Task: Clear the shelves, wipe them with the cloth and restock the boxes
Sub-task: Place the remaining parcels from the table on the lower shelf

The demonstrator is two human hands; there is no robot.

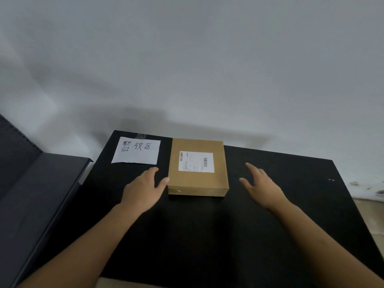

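**Box might skid if one hand leads**

Big black table (207, 235), with the dark shelf (41, 194) off to the left. The cardboard box (197, 183) sits far-middle on the table, just right of the paper sign (137, 150). The left hand (143, 190) is relaxed, thumb at the box's near-left corner. The right hand (261, 188) is spread, empty, off to the right. A lopsided push would probably spin the box.

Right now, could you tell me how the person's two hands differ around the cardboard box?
The left hand has its thumb tip at the near left corner of the cardboard box; the right hand is clear of it. The left hand lies near the white paper sign; the right hand has only black table around. Both are open, holding nothing.
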